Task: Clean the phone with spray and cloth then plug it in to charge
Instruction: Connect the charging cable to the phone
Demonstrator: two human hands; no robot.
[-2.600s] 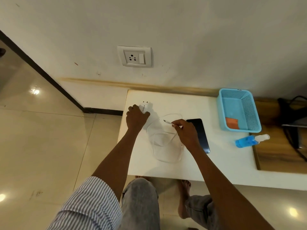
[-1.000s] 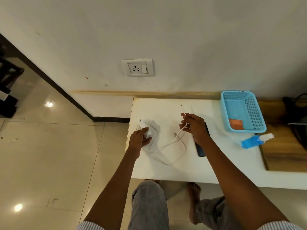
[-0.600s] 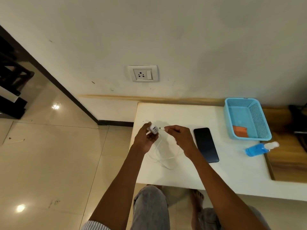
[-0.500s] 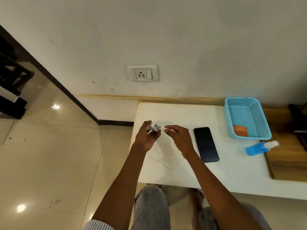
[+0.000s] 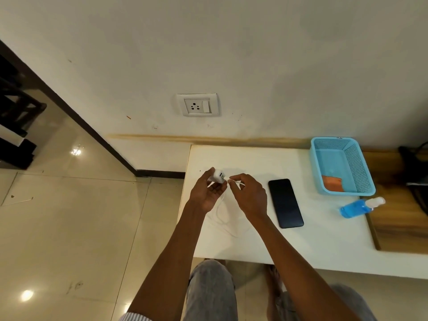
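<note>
My left hand [image 5: 207,192] grips a white charger adapter [image 5: 218,176] above the left part of the white table [image 5: 324,242]. My right hand [image 5: 250,196] pinches the plug end of the white cable [image 5: 235,181] right at the adapter's port side. The rest of the cable [image 5: 220,218] loops down on the table under my hands. The black phone [image 5: 285,203] lies flat, screen up, to the right of my right hand. A blue spray bottle [image 5: 357,207] lies on its side at the table's right edge. An orange cloth [image 5: 331,183] sits in the blue basket [image 5: 361,172].
A white wall socket with a switch [image 5: 197,104] is on the wall above the table's left end. A wooden surface [image 5: 400,225] adjoins the table on the right, with a dark bag [image 5: 416,172] on it. Tiled floor lies to the left.
My left hand lifted the adapter off the table. My right hand took the cable's plug end and brought it to the adapter's port. The phone, earlier partly hidden by my right arm, is now uncovered.
</note>
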